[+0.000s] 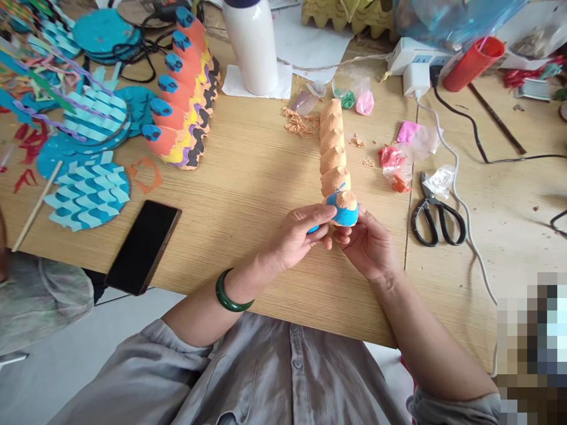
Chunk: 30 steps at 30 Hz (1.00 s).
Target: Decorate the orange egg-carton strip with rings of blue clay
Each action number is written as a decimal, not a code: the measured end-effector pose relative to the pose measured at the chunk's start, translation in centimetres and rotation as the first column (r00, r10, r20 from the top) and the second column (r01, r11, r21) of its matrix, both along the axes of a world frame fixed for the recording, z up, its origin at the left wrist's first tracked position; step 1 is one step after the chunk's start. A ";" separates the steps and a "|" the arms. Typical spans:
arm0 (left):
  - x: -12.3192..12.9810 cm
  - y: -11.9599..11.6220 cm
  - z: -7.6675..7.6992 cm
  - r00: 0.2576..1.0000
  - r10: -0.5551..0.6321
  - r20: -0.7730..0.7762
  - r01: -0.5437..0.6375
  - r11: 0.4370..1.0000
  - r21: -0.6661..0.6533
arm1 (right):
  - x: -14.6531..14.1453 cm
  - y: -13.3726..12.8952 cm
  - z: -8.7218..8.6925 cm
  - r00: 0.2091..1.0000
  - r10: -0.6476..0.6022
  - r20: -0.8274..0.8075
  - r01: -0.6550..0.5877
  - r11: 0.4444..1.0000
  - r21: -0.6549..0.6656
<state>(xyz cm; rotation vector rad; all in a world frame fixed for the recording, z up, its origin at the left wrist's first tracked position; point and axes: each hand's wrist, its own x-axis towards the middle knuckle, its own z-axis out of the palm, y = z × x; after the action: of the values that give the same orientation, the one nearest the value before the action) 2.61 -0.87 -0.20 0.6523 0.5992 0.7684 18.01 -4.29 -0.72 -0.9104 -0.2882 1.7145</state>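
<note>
An orange clay-covered egg-carton strip (333, 141) points away from me on the wooden table, its bumps in a row. Blue clay (348, 217) wraps the nearest bump, leaving an orange patch on top. My left hand (295, 236) grips this end from the left, thumb on the blue. A small blue clay lump (313, 229) shows between its fingers. From the right, my right hand (370, 245) holds the same end, fingers bent around its side and partly hidden beneath. Orange clay crumbs (299, 122) lie beside the far end.
Left of the strip stand finished painted egg-carton rows (186, 88), a black phone (144, 247) and blue paper fish (91, 192). A white bottle (252, 47) is behind. To the right are bagged clay (392, 156), black scissors (436, 215) and a white cable (456, 171).
</note>
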 end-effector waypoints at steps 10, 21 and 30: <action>0.0 -0.2 0.2 0.996 0.060 -0.063 -0.052 0.991 0.126 | 0.0 0.0 0.2 0.999 -0.029 -0.036 0.028 0.999 -0.018; 0.0 -0.1 -0.4 0.966 0.159 -0.203 -0.104 0.961 0.258 | -0.4 0.0 0.4 0.997 0.002 0.078 0.000 1.000 -0.023; -0.3 -0.2 -0.4 0.994 0.003 -0.106 0.020 0.977 0.212 | -0.1 -0.1 0.9 0.993 -0.030 0.115 0.025 0.999 0.047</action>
<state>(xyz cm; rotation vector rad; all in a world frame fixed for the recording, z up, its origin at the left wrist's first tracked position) 2.34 -1.07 -0.64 0.8964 0.6148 0.8001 17.93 -4.42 0.17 -0.9773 -0.3881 1.6270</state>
